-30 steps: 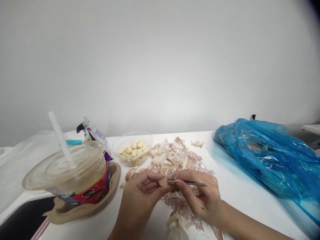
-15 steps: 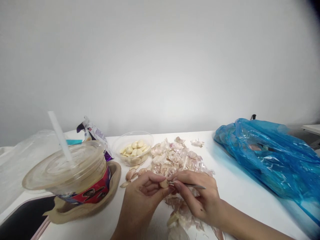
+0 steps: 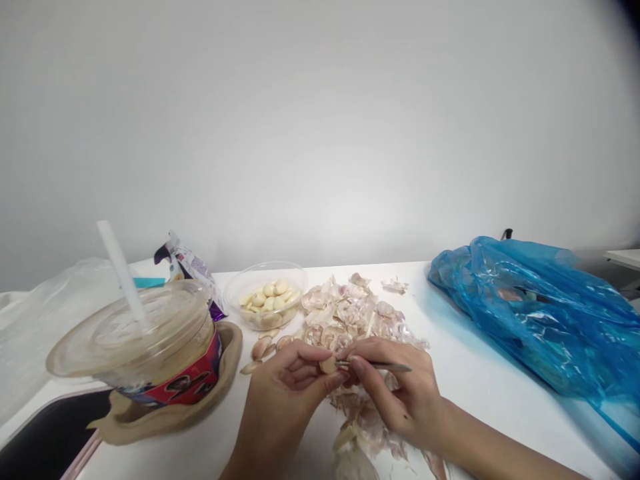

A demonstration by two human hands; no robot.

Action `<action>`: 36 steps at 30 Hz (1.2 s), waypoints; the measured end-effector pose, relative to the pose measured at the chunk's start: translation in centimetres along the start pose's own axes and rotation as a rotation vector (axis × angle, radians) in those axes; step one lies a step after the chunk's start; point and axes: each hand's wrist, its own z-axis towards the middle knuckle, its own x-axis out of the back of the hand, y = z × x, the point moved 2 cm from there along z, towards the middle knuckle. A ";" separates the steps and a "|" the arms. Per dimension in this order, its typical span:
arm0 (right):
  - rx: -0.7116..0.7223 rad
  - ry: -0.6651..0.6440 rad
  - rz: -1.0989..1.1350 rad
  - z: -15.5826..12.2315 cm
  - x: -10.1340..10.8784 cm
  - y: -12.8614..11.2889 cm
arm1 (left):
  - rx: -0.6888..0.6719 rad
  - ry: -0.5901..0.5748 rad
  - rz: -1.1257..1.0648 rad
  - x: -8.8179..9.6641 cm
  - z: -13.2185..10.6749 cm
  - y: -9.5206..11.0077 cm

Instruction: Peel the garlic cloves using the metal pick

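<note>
My left hand [image 3: 290,393] pinches a garlic clove [image 3: 328,365] between thumb and fingers. Held in my right hand [image 3: 395,387] is a thin metal tool [image 3: 385,367], its narrow end against the clove; whether it is a small knife or a pick I cannot make out. Behind both hands spreads a heap of garlic skins [image 3: 345,313], part of it hidden by my fingers. Several unpeeled cloves [image 3: 260,348] lie to the left of the heap. Peeled cloves [image 3: 270,295] fill part of a clear plastic bowl [image 3: 237,320]. Below my hands lies a pale garlic bulb [image 3: 354,463].
At left a lidded drink cup [image 3: 185,383] with a straw sits in a cardboard holder [image 3: 150,433], beside a black flat object [image 3: 55,433]. A snack wrapper [image 3: 193,267] stands behind it. A blue plastic bag [image 3: 530,320] covers the right side of the white table [image 3: 465,367].
Both hands stay in nearly the same place, still holding the clove and the tool. The tool's angle has become slightly flatter.
</note>
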 end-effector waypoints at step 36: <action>0.041 -0.050 -0.045 -0.4 -0.3 0.4 | 0.058 -0.128 0.056 0.0 0.0 -0.4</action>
